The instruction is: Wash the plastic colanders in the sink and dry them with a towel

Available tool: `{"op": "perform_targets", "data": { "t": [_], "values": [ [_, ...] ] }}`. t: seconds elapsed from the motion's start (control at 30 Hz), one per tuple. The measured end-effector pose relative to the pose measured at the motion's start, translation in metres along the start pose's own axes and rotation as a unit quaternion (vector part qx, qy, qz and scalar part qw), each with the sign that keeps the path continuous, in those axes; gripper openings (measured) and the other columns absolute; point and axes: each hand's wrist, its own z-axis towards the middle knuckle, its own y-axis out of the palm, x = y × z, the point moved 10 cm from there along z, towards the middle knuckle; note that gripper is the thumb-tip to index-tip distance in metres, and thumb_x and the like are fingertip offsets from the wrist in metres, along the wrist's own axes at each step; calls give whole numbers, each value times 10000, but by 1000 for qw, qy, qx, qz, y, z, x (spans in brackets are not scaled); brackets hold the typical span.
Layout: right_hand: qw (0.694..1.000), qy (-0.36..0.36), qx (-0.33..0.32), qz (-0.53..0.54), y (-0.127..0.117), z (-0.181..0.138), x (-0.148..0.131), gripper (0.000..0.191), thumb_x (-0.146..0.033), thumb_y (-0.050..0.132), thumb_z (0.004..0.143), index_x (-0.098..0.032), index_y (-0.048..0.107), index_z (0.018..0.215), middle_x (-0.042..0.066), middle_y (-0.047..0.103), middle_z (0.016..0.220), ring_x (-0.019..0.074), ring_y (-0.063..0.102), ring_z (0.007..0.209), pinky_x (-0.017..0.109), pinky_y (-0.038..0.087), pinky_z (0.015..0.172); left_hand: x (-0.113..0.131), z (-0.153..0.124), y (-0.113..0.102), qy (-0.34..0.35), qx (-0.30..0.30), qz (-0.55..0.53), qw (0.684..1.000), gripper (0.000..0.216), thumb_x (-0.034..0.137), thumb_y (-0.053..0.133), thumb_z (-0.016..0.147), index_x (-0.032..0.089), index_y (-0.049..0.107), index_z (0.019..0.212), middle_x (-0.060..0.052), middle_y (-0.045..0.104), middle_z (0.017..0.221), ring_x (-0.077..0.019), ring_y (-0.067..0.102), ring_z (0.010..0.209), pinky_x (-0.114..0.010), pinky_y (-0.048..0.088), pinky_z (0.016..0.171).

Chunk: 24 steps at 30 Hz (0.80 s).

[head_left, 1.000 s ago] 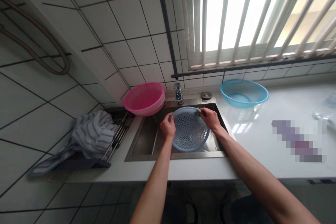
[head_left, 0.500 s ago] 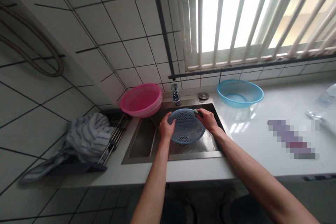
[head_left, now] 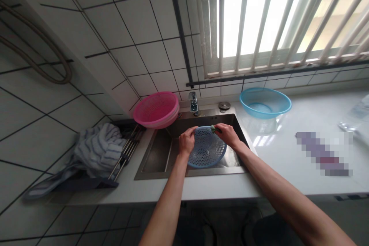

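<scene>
A round blue perforated strainer basket (head_left: pixel 206 149) is held tilted over the steel sink (head_left: pixel 158 153). My left hand (head_left: pixel 187 140) is closed on the basket's left rim. My right hand (head_left: pixel 228 134) is closed on a small green scrubbing pad (head_left: pixel 213 128), which it presses against the basket's upper right rim.
A pink strainer basket (head_left: pixel 155 109) sits at the sink's back left corner, next to a tap (head_left: pixel 193 103). A light blue bowl (head_left: pixel 265 102) stands on the white counter (head_left: pixel 288 150) to the right. A striped cloth (head_left: pixel 96 150) lies over a dish rack on the left.
The blue basket has been turned and lowered slightly in the sink between my hands. My right hand with the pad has shifted a little along the rim.
</scene>
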Motion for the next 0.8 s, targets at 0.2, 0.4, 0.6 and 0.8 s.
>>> {"op": "perform_targets", "data": {
  "t": [0.2,0.4,0.6,0.8],
  "values": [
    [995,-77,-43,-45,28,-3,-34,144,-131,687,974,-247,756,1027,68,786,1061,226,727,989,314,554,904,20,-6,35,42,-121,21,992,392,116,579,999,332,809,1231,-1,816,1245,-213,779,1144,-341,603,1046],
    [992,-78,-47,-88,32,0,-47,104,-145,687,1002,-241,726,1013,63,770,1026,209,701,959,282,528,861,18,-6,36,19,-109,37,993,383,145,564,1021,322,801,1263,-19,809,1266,-242,776,1158,-365,606,1045],
    [993,-59,-47,-93,26,5,-42,83,-196,691,1023,-230,714,1095,60,776,1079,204,700,1009,267,500,861,12,-4,28,-11,-86,33,996,323,166,592,1027,313,802,1223,2,811,1269,-214,770,1174,-328,580,1062],
    [999,-5,-1,-42,8,5,-18,119,-187,645,1022,-239,719,1099,55,783,1077,191,719,956,263,495,834,-7,-1,7,-61,-3,5,998,238,216,673,998,283,816,1176,-34,836,1182,-233,800,1070,-324,602,984]
  ]
}}
